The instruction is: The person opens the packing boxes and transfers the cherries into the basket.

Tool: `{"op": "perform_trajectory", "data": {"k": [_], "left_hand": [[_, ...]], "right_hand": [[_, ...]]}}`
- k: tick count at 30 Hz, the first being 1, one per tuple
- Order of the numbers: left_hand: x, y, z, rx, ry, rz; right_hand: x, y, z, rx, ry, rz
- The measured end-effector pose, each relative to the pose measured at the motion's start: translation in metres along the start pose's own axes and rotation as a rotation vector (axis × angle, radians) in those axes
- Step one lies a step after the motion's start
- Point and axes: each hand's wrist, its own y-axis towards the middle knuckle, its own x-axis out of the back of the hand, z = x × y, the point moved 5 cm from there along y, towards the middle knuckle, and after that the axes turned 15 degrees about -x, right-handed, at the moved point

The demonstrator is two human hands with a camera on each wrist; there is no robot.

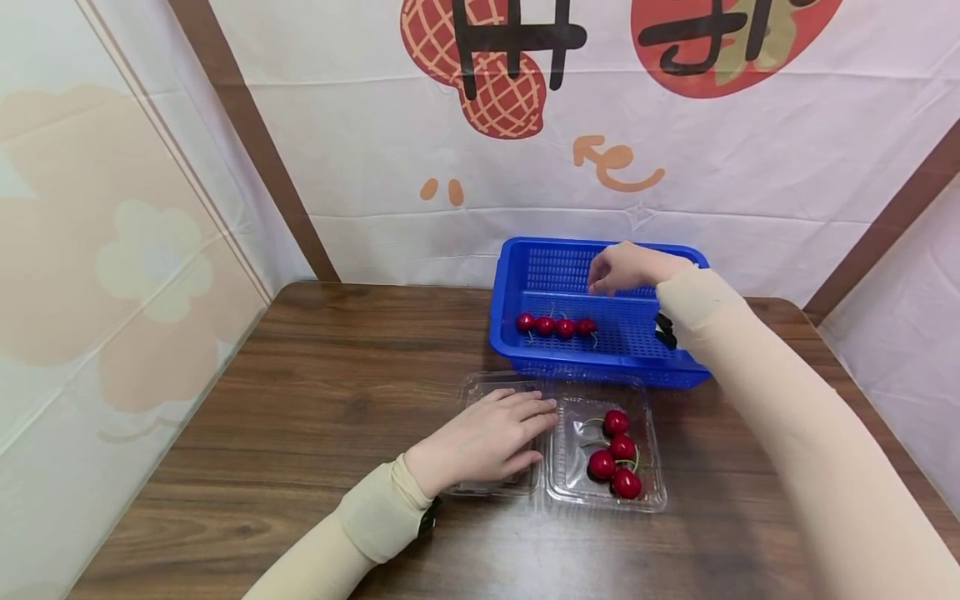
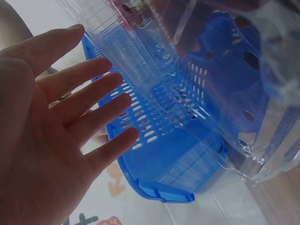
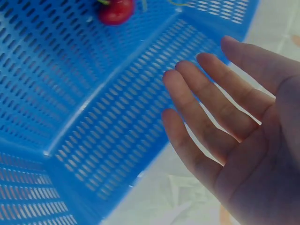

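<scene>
Clock positions as in the head view, 12 at the far side.

Item: blue basket (image 1: 506, 292), on the wooden table (image 1: 337, 400). Contents: a row of four cherries (image 1: 545, 325), at 8 o'clock inside; lined up evenly, so probably set down one by one.

Item: clear plastic box (image 1: 568, 492), unfolded in two halves, at 6 o'clock from the basket; presumably kept close for a short reach. Contents: four loose cherries (image 1: 622, 447), towards 3 o'clock in its right half.

Item: left hand (image 1: 491, 433), over the box's left half, fingers extended, gripping nothing; perhaps there to steady it. Whether it presses cannot be told.

Item: right hand (image 1: 626, 267), above the basket at 12 o'clock, well apart from the left, fingers loose, holding nothing.

Views: the right wrist camera shows the bare palm, turned from the head camera, with one cherry towards 11 o'clock of its frame. The left wrist camera shows round holes in the plastic; only the head view shows all eight cherries.
</scene>
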Motion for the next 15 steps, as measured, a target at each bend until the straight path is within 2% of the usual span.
{"op": "perform_trajectory", "data": {"k": [9, 15], "left_hand": [[0.0, -0.001, 0.0, 0.012, -0.007, 0.009], [0.001, 0.0, 0.001, 0.015, -0.006, 0.007]], "right_hand": [[0.023, -0.031, 0.013, 0.119, 0.007, -0.149], [0.029, -0.055, 0.024, 0.2, 0.033, -0.249]]}}
